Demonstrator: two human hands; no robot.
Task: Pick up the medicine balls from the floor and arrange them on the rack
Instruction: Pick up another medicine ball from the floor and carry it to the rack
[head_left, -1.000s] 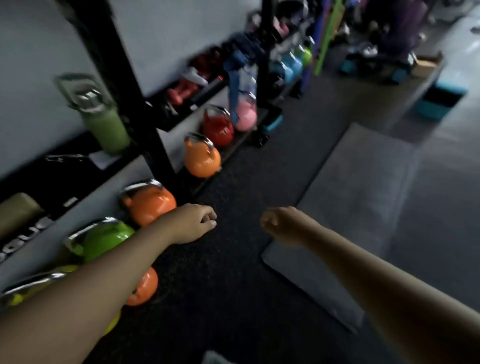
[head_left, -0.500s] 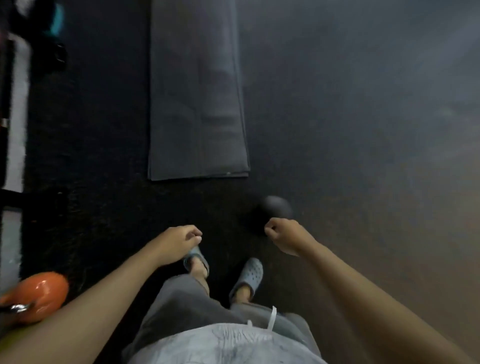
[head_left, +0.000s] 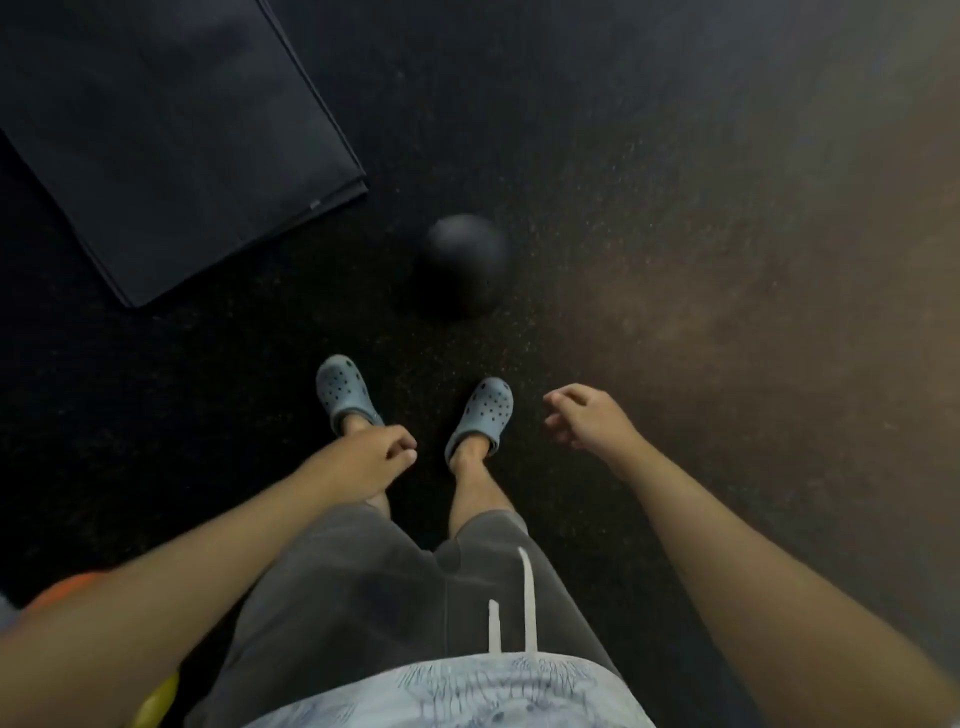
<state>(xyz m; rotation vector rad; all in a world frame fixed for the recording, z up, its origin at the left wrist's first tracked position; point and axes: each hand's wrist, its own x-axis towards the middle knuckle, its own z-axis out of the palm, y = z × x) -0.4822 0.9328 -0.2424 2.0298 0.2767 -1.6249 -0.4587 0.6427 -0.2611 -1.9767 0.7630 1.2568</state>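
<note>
Med ball (head_left: 465, 270) dark, on black floor (head_left: 597, 156) ahead of feet, near folded mat (head_left: 171, 140) corner, L hand (head_left: 371, 457) loosely curled, empty, R hand (head_left: 584, 418) fingers apart, empty, both well short of ball, blue clogs (head_left: 485, 410).

Bare forearms, grey shorts (head_left: 374, 587) with white drawstrings (head_left: 527, 597), pale patterned shirt hem (head_left: 467, 691), blue-grey perforated clogs (head_left: 343, 389)

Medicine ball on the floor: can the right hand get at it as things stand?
Probably yes, after bending down. The medicine ball lies free on the floor ahead of the feet, beside the folded mat but apart from it; the right hand is empty.
</note>
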